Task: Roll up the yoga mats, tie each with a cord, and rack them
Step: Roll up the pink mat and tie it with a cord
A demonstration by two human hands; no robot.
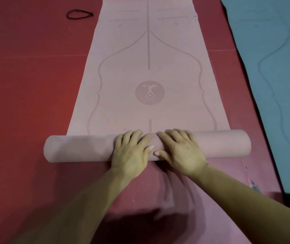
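Observation:
A pale pink yoga mat [147, 67] with printed alignment lines and a round emblem lies flat, running away from me. Its near end is rolled into a thick roll [81, 148] lying crosswise. My left hand [132, 152] and my right hand [179, 152] lie side by side on the middle of the roll, palms down, fingers spread over its top and thumbs on its near side. A black cord loop [79, 14] lies on the floor at the far left, apart from the mat.
The red floor [26, 85] spreads to the left. A darker pink ribbed mat [158, 199] lies under my forearms and under the pale mat. A teal mat [272, 67] lies flat along the right side.

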